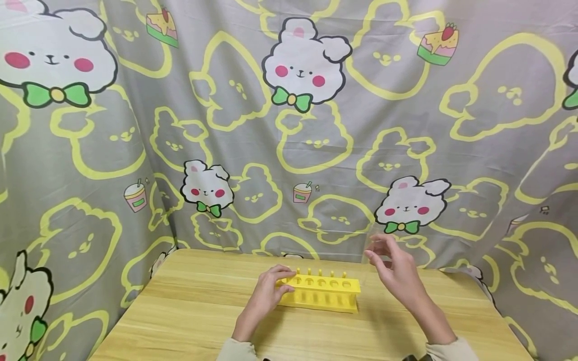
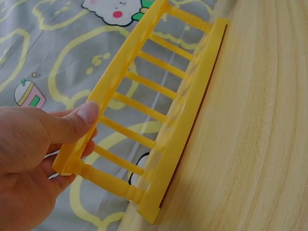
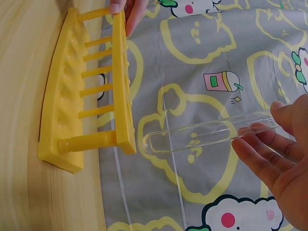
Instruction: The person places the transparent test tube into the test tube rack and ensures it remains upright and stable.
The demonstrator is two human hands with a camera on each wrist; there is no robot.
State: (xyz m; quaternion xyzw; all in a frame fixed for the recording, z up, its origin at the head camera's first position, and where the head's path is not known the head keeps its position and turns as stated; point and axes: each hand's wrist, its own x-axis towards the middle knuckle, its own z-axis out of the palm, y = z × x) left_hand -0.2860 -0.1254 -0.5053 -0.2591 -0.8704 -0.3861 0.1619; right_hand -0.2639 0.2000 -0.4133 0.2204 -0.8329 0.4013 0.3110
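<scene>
A yellow test tube rack [image 1: 321, 296] stands on the wooden table, with a row of round holes along its top and short pegs behind them. My left hand [image 1: 267, 289] grips the left end of its top bar, thumb in front and fingers behind, as the left wrist view shows. To the right of the rack and higher up, my right hand [image 1: 397, 268] pinches a clear glass test tube [image 3: 192, 137] near its upper end. The tube's rounded bottom points down, beside the right end of the rack and apart from it. No tube shows in the rack.
The light wooden table [image 1: 180, 311] reaches back to a grey curtain [image 1: 253, 150] printed with rabbits and yellow outlines. Curtain also hangs at the left and right sides. Pale sleeves [image 1: 453, 350] cover both forearms near the front.
</scene>
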